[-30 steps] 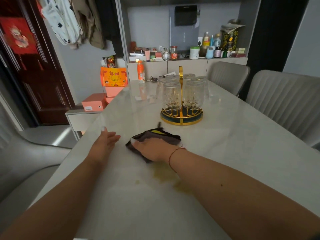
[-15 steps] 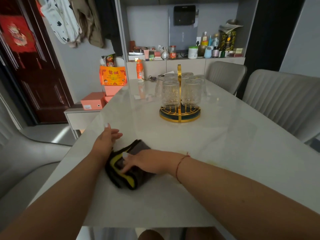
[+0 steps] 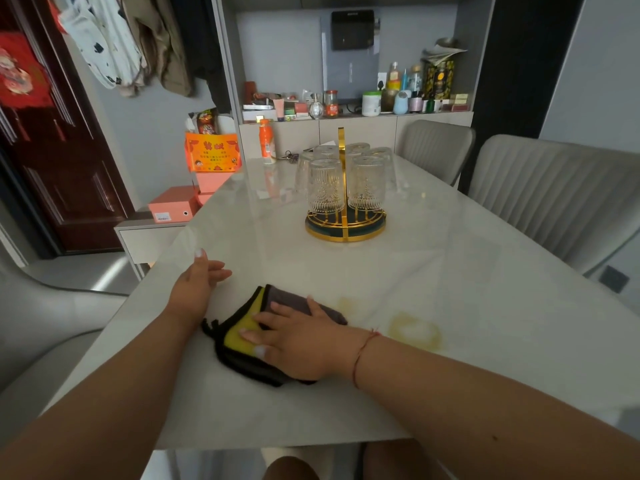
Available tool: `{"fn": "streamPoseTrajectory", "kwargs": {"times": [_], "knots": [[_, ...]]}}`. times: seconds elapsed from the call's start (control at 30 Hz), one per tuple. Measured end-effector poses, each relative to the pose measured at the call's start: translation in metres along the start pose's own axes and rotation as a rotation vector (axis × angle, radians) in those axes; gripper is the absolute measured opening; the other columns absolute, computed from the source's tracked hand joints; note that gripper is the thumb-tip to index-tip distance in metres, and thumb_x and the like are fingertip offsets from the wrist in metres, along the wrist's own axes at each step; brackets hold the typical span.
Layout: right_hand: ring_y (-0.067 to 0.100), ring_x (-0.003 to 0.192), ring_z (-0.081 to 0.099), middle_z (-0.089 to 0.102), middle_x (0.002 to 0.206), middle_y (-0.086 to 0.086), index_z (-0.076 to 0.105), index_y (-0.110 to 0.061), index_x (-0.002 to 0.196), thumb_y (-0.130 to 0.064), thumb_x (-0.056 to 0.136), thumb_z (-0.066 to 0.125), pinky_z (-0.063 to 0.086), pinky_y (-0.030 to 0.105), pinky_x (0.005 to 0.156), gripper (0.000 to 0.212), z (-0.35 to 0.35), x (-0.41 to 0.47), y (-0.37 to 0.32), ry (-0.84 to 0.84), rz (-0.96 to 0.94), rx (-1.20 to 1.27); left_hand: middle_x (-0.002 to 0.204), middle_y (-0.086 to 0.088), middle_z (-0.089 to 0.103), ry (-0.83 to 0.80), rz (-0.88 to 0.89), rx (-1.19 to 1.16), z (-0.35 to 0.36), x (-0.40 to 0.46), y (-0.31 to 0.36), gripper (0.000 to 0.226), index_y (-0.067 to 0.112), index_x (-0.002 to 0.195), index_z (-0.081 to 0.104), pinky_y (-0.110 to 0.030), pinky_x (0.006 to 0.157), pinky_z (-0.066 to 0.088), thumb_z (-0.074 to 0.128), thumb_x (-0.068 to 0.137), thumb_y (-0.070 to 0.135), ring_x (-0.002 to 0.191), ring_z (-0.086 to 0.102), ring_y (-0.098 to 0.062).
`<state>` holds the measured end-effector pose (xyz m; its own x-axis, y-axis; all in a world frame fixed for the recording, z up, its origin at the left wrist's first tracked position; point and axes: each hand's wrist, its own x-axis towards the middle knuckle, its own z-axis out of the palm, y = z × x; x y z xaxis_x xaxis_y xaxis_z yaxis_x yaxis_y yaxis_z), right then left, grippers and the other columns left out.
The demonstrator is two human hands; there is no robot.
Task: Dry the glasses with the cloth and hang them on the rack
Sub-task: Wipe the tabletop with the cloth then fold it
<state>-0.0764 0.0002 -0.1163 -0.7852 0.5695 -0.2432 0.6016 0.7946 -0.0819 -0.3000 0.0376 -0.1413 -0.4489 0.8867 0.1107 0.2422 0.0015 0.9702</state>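
A pale marble-look dining table (image 3: 398, 289) filled the middle of the frame, with grey ribbed upholstered chairs (image 3: 554, 199) along its right edge and a cluttered sideboard shelf (image 3: 356, 114) behind it at the top centre. A dark red wooden door (image 3: 59, 161) stood at the upper left, and salmon-pink cardboard boxes (image 3: 173, 204) sat on a low unit just beside the table's left edge.

Near the centre of the frame stood the round gold wire rack with a tall gold handle (image 3: 344, 223), and the clear ribbed drinking glasses (image 3: 326, 185) hung upside down on it, crowded around the handle. An orange plastic bottle (image 3: 266, 142) stood beyond them at the table's far end.

My right hand (image 3: 298, 341), a thin red string around its wrist, lay flat with fingers spread, pressing on the folded dark grey and yellow microfibre cloth (image 3: 242, 336) in the lower centre of the frame; it gripped nothing. My left hand (image 3: 197, 282) rested open on the tabletop just to the left of the cloth, fingers loosely extended, not touching it. To the right of the cloth, yellowish stains (image 3: 415, 330) marked the table surface.
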Motion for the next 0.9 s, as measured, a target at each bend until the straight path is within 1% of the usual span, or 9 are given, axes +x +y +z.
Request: {"fn": "streamPoseTrajectory", "kwargs": {"times": [0.2,0.3,0.4,0.47,0.57,0.63,0.73,0.8,0.9], "knots": [[0.019,0.148,-0.013,-0.008,0.162,-0.010,0.002,-0.039,0.152,-0.037,0.103,0.015,-0.013,0.066,0.110,0.050,-0.005,-0.019,0.042,-0.008,0.227,0.038,0.108,-0.006,0.071,0.058,0.026,0.110,0.008,-0.009,0.004,0.066,0.011,0.109,0.066,-0.037,0.102,0.038,0.020,0.101,0.058,0.112,0.057,-0.024],[0.021,0.149,-0.010,-0.007,0.162,-0.008,0.003,-0.037,0.152,-0.034,0.104,0.016,-0.007,0.066,0.112,0.050,-0.007,-0.033,0.067,-0.012,0.324,0.063,0.105,-0.006,0.070,0.081,0.053,0.138,0.024,-0.018,0.012,0.065,0.006,0.110,0.065,-0.033,0.092,0.037,0.023,0.102,0.055,0.106,0.057,-0.023],[0.026,0.149,-0.006,-0.005,0.162,-0.005,0.006,-0.033,0.152,-0.036,0.103,0.016,0.001,0.068,0.111,0.050,-0.012,-0.042,0.084,-0.040,0.360,0.039,0.101,-0.006,0.068,0.077,0.152,0.180,0.045,-0.030,0.018,0.058,0.005,0.107,0.066,-0.030,0.088,0.035,0.026,0.104,0.047,0.100,0.056,-0.019],[0.025,0.149,-0.004,-0.002,0.162,-0.007,0.008,-0.035,0.152,-0.038,0.102,0.019,0.001,0.070,0.110,0.051,-0.018,-0.044,0.088,-0.067,0.431,0.090,0.100,-0.006,0.068,0.062,0.174,0.188,0.057,-0.035,0.022,0.055,0.006,0.104,0.066,-0.030,0.087,0.036,0.027,0.105,0.045,0.099,0.057,-0.019],[0.032,0.147,0.011,0.017,0.160,0.001,0.022,-0.032,0.151,-0.036,0.099,0.025,0.005,0.063,0.111,0.052,-0.031,-0.044,0.084,-0.118,0.599,0.104,0.100,-0.007,0.069,0.060,0.147,0.159,0.064,-0.039,0.021,0.054,0.008,0.100,0.066,-0.032,0.091,0.039,0.027,0.104,0.046,0.099,0.058,-0.021],[0.033,0.135,0.034,0.043,0.145,0.009,0.042,-0.022,0.140,-0.035,0.097,0.028,0.015,0.053,0.110,0.047,-0.038,-0.042,0.080,-0.004,0.648,0.042,0.097,-0.008,0.070,0.096,0.161,0.133,0.065,-0.039,0.017,0.054,0.007,0.098,0.067,-0.031,0.089,0.039,0.028,0.105,0.045,0.097,0.059,-0.021],[0.032,0.122,0.047,0.053,0.131,0.012,0.052,-0.013,0.129,-0.049,0.096,0.027,0.030,0.046,0.102,0.054,-0.033,-0.038,0.065,0.222,0.654,0.028,0.096,-0.007,0.071,0.117,0.145,0.088,0.065,-0.039,0.015,0.058,0.004,0.102,0.068,-0.031,0.086,0.038,0.030,0.104,0.048,0.096,0.060,-0.020],[0.034,0.117,0.051,0.057,0.126,0.014,0.056,-0.010,0.124,-0.057,0.095,0.026,0.037,0.044,0.097,0.062,-0.027,-0.033,0.049,0.200,0.569,0.076,0.095,-0.008,0.071,0.120,0.121,0.056,0.064,-0.037,0.014,0.059,0.004,0.103,0.068,-0.032,0.085,0.039,0.030,0.103,0.049,0.095,0.060,-0.021],[0.034,0.109,0.054,0.061,0.109,0.012,0.058,-0.009,0.112,-0.055,0.097,0.021,0.033,0.047,0.093,0.061,-0.028,-0.030,0.025,0.172,0.390,0.087,0.091,-0.009,0.072,0.123,0.112,0.022,0.060,-0.032,0.011,0.060,0.003,0.100,0.068,-0.037,0.091,0.043,0.030,0.103,0.050,0.098,0.063,-0.026]]}}
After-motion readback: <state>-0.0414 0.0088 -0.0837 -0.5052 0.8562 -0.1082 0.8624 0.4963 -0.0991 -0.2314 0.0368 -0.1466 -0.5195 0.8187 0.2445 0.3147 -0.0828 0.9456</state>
